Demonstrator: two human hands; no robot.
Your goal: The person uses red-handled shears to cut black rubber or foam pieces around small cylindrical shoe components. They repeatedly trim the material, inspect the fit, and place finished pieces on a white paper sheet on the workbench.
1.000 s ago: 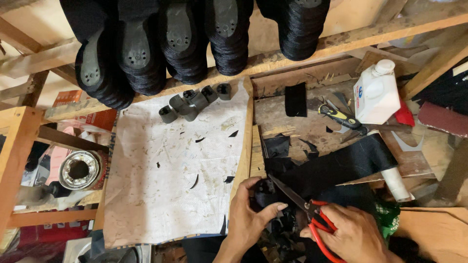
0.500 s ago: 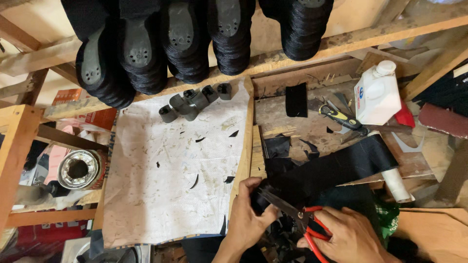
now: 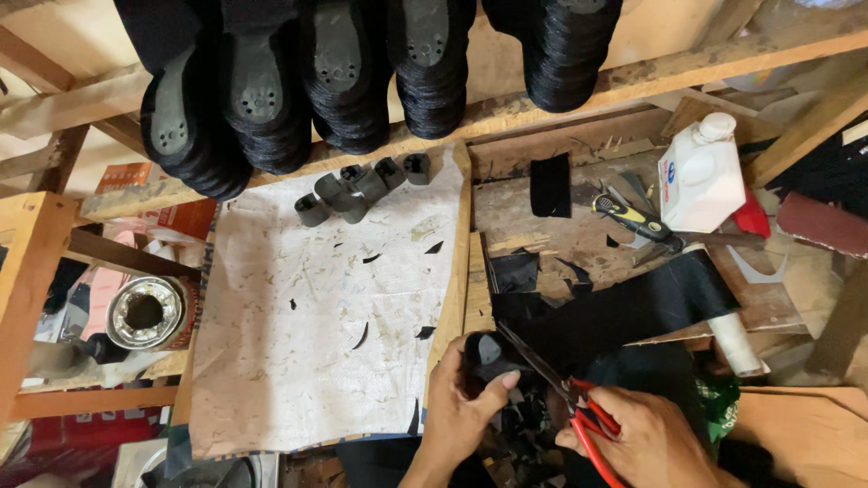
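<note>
**Both hands closed: black piece in your left, red scissors in your right**

Clamped in your left hand [image 3: 461, 411], near the lower middle of the scene, is a small black piece [image 3: 486, 352], pinched between thumb and fingers and held just off the right edge of the white sheet. Your right hand [image 3: 646, 443] is wrapped through the red handles of the scissors [image 3: 565, 393]; the blades point up and left, and their tips meet the black piece where your left thumb sits. Whether the blades are parted or shut cannot be told.

Items around the grip, nearest first:

- Black scraps [image 3: 529, 425], loose, lying between and below your two hands.
- Black strip of material [image 3: 633, 307], long, running from beside the scissors up to the right.
- White roll end [image 3: 737, 348], sticking out under the strip's right end.
- White sheet [image 3: 316, 361], worn and stained, on the left, dotted with small black offcuts.
- Grey heel blocks [image 3: 357, 188], a small cluster at the sheet's far edge.
- Black rectangle [image 3: 550, 185], lying alone on the wooden bench, far right of the sheet.
- Yellow-and-black tool [image 3: 637, 220], beside the white plastic bottle [image 3: 701, 176] at far right.
- Stacked black soles [image 3: 362, 81], hanging in rows along the far wooden rail.
- Open tin [image 3: 145, 312], far left, below the sheet's edge.
</note>
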